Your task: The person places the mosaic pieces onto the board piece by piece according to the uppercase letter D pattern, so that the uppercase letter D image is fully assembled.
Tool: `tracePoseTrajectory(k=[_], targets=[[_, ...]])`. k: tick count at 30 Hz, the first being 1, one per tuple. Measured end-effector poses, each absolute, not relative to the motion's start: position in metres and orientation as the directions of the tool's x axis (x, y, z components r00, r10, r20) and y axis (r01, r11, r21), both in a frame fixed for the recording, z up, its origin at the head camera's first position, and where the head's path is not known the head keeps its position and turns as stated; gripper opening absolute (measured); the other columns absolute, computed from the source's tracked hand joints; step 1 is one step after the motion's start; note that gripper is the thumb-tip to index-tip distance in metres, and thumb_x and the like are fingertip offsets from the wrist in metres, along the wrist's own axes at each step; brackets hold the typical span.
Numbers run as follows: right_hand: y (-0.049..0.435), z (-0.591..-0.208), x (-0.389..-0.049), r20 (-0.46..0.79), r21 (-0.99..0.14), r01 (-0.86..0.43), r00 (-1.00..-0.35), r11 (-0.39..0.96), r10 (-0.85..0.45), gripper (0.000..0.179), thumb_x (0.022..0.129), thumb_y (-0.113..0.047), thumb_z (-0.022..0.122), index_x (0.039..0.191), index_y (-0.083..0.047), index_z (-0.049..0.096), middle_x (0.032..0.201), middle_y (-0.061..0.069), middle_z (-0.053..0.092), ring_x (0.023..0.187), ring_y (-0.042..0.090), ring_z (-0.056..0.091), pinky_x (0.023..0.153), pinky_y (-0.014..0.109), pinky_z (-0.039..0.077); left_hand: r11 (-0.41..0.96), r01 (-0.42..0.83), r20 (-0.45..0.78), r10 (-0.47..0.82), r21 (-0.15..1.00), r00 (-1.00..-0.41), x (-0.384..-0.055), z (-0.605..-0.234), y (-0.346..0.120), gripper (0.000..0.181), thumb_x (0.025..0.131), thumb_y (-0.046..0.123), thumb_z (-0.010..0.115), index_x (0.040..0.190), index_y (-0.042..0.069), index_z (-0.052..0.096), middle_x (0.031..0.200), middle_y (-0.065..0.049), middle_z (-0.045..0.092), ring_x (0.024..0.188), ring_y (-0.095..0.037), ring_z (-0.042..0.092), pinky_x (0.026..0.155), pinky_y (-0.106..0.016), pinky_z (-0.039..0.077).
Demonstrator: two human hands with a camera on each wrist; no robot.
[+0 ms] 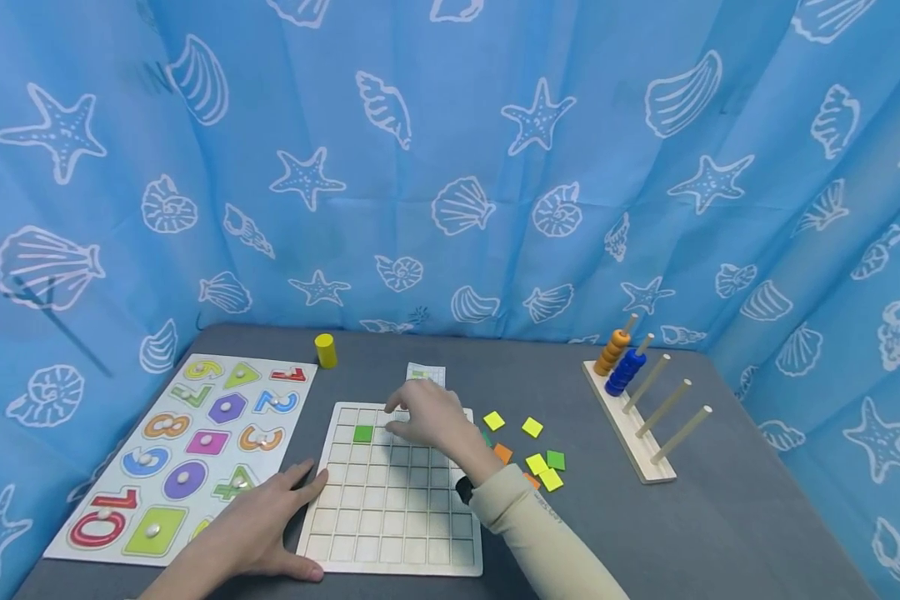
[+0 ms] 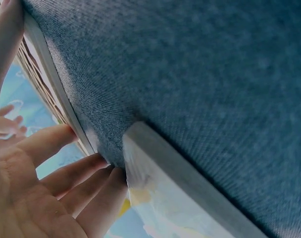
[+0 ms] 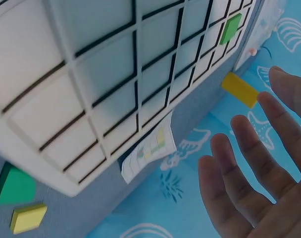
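Observation:
A white grid board (image 1: 367, 522) lies on the grey table. One green square tile (image 1: 363, 433) sits in a cell near its upper left corner. Over the board's far part hovers my right hand (image 1: 437, 417), fingers loosely bent; in the right wrist view they are spread, with nothing between them. My left hand (image 1: 266, 527) rests at the board's left side, thumb by the near left corner and index finger against the edge. Just beyond the board lies a small printed card (image 3: 149, 149) with a coloured grid pattern.
Several yellow, green and orange tiles (image 1: 536, 463) lie right of the board. Farther right stands a peg rack (image 1: 630, 427) with orange and blue beads. A number-and-shape puzzle board (image 1: 217, 454) lies at left, a yellow cylinder (image 1: 326, 351) behind. Blue shell-patterned curtain (image 1: 450, 167) surrounds the table.

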State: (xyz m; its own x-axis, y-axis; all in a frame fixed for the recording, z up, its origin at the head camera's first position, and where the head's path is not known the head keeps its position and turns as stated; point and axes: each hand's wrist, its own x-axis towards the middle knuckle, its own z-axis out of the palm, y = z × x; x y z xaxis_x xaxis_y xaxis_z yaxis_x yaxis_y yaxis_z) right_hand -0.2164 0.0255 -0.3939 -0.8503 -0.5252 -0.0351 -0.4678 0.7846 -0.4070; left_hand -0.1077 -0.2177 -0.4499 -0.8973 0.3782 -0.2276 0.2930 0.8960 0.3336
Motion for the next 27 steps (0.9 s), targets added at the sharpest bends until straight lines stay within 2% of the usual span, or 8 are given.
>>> tracePoseTrajectory(k=[7, 13, 18, 27], targets=[[0.053, -0.390, -0.212, 0.003, -0.381, -0.488, -0.850, 0.785, -0.527, 0.021, 0.090, -0.025, 0.079, 0.109, -0.015, 0.081, 0.108, 0.006, 0.075, 0.096, 0.021, 0.070, 0.062, 0.033, 0.055, 0.890, 0.305, -0.211, 0.388, 0.339, -0.897, -0.109, -0.451, -0.218, 0.122, 0.054, 0.084, 0.080, 0.149, 0.011, 0.053, 0.152, -0.028, 0.048, 0.132, -0.051, 0.054, 0.099, -0.067, 0.050], [0.082, -0.390, -0.210, 0.004, -0.374, -0.463, -0.868, 0.804, -0.497, 0.020, 0.089, -0.022, 0.080, 0.106, -0.013, 0.081, 0.105, 0.007, 0.075, 0.095, 0.022, 0.070, 0.065, 0.039, 0.057, 0.893, 0.317, -0.208, 0.392, 0.319, -0.896, -0.109, -0.451, -0.218, 0.124, 0.054, 0.084, 0.080, 0.150, 0.011, 0.053, 0.152, -0.028, 0.048, 0.133, -0.050, 0.054, 0.100, -0.066, 0.050], [0.107, -0.386, -0.207, 0.005, -0.337, -0.437, -0.887, 0.834, -0.462, 0.019, 0.087, -0.020, 0.081, 0.105, -0.012, 0.081, 0.100, 0.006, 0.073, 0.087, 0.019, 0.066, 0.059, 0.035, 0.053, 0.895, 0.313, -0.211, 0.388, 0.317, -0.897, -0.109, -0.451, -0.218, 0.124, 0.053, 0.086, 0.079, 0.149, 0.011, 0.053, 0.152, -0.028, 0.048, 0.133, -0.049, 0.054, 0.100, -0.065, 0.050], [0.161, -0.390, -0.198, -0.044, -0.289, -0.339, -0.929, 0.895, -0.366, 0.023, 0.086, -0.023, 0.082, 0.106, -0.011, 0.080, 0.101, 0.006, 0.074, 0.090, 0.020, 0.067, 0.067, 0.035, 0.057, 0.889, 0.311, -0.201, 0.390, 0.336, -0.899, -0.107, -0.453, -0.221, 0.125, 0.054, 0.088, 0.076, 0.150, 0.011, 0.053, 0.152, -0.028, 0.048, 0.132, -0.050, 0.054, 0.100, -0.066, 0.050]])
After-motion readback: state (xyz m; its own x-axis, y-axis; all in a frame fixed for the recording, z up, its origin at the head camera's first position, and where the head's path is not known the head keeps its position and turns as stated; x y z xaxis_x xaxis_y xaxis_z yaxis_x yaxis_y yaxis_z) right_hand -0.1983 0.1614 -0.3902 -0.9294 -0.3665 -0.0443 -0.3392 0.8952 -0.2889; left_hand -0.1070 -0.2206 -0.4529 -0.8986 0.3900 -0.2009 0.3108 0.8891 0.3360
